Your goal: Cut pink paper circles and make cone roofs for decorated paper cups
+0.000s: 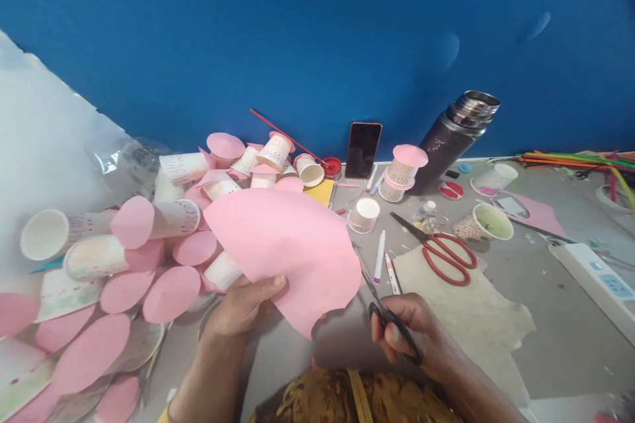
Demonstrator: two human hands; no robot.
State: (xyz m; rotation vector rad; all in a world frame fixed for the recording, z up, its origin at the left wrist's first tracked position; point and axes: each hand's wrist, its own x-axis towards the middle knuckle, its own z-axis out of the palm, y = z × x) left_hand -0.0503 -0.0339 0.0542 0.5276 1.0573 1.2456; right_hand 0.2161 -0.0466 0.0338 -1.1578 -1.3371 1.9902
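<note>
My left hand (247,306) grips the lower edge of a large pink paper sheet (282,244) with a rounded, cut outline, thumb on top. The sheet is lifted over the grey table (536,324). My right hand (407,334) is closed through the handles of black scissors (377,297), whose blades meet the right edge of the pink sheet. Both hands are low in the middle of the view, close to my body.
A heap of paper cups with pink paper discs (149,258) fills the left. Red-handled scissors (441,254) lie on a cloth to the right, by markers (380,256), loose cups, a phone (363,149), a steel flask (454,135) and a power strip (595,277).
</note>
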